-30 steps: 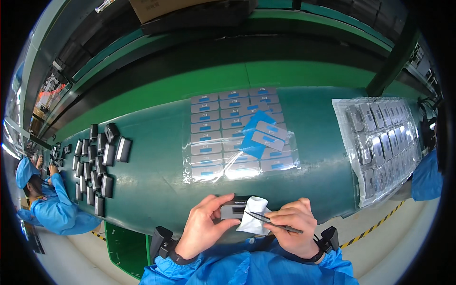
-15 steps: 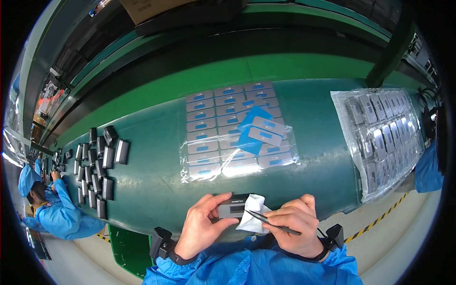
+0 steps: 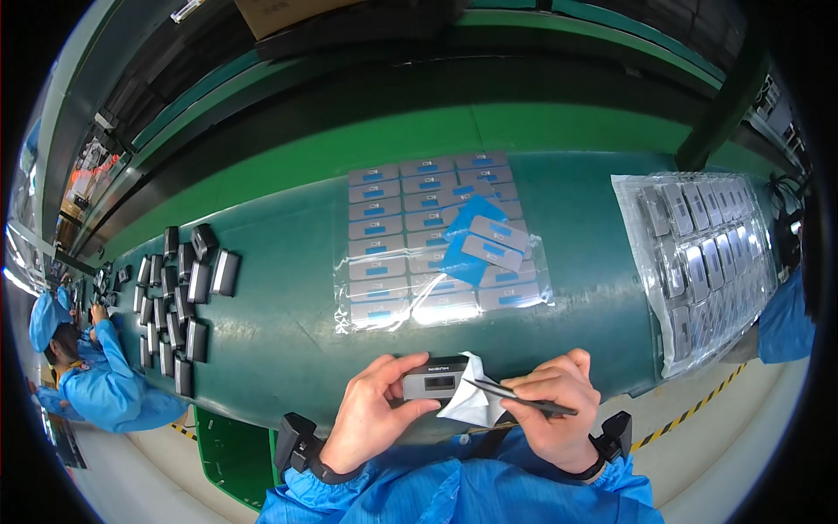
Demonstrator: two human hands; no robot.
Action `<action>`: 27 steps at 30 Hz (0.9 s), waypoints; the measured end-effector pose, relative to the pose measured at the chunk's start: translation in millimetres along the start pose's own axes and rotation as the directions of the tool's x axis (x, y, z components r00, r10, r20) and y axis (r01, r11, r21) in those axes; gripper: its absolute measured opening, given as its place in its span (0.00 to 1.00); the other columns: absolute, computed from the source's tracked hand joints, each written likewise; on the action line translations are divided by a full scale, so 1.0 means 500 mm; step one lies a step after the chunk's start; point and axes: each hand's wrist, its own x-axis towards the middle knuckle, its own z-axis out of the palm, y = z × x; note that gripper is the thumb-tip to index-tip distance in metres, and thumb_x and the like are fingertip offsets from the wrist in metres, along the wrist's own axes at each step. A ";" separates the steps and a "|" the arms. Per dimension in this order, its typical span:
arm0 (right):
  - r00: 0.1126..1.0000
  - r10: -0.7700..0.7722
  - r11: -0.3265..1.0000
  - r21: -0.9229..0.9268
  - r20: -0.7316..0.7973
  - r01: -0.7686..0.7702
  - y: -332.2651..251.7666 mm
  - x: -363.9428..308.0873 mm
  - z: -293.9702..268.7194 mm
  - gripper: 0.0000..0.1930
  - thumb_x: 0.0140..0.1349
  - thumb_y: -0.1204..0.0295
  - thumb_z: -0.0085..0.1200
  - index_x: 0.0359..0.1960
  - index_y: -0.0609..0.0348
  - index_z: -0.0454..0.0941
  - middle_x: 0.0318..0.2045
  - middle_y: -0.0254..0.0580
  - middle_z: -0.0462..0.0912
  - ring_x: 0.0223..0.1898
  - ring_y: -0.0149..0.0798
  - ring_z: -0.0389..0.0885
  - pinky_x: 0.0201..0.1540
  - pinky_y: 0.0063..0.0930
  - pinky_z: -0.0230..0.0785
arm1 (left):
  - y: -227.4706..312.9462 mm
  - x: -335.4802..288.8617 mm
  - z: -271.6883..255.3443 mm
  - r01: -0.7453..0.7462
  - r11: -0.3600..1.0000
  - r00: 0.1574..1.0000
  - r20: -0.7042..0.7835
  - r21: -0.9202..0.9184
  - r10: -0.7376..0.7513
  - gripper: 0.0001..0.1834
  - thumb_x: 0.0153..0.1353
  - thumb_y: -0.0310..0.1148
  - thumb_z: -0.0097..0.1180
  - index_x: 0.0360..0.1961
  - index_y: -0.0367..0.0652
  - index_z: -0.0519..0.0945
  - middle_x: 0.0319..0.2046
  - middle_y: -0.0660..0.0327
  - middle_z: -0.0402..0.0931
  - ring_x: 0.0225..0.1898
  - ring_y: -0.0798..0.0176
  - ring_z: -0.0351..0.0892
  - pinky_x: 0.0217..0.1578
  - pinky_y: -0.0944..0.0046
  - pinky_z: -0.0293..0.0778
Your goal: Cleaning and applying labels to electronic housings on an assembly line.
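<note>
A green-topped work table (image 3: 288,323) is seen from above, curved by the wide lens. At the lower middle, close to the table's near edge, a small dark grey rectangular device (image 3: 434,378) with a little window on its face is gripped by the left hand (image 3: 377,419), fingers curled over its top and thumb beneath. A thin dark tweezer-like tool (image 3: 517,398) is pinched in the right hand (image 3: 552,417), its tip pointed left toward the device's right end. A crumpled white cloth or film (image 3: 464,403) is bunched between the two hands, just beside the device and under the tool. Both wrists are wrapped in black bands, and blue sleeves enter from the lower edge.

Farther back at the centre, a clear plastic sheet (image 3: 436,240) is laid flat, covered with rows of grey labels marked in blue; some loose blue-backed pieces (image 3: 476,236) are lying on top. To the right, a clear tray of dark devices (image 3: 703,253) is set well apart from the hands. To the left, a cluster of dark devices (image 3: 179,297) is stood on end. At the far left, another person in blue clothing and a cap (image 3: 87,375) is seen.
</note>
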 end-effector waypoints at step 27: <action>0.997 -0.014 1.000 0.017 0.076 0.013 -0.005 0.001 0.022 0.10 0.40 0.75 0.69 0.22 0.56 0.77 0.24 0.37 0.84 0.24 0.34 0.77 0.39 0.29 0.56 | 0.001 0.001 0.004 0.049 0.998 0.999 0.008 -0.035 -0.049 0.30 0.40 0.28 0.72 0.49 0.40 0.78 0.26 0.65 0.68 0.25 0.71 0.63 0.29 0.72 0.67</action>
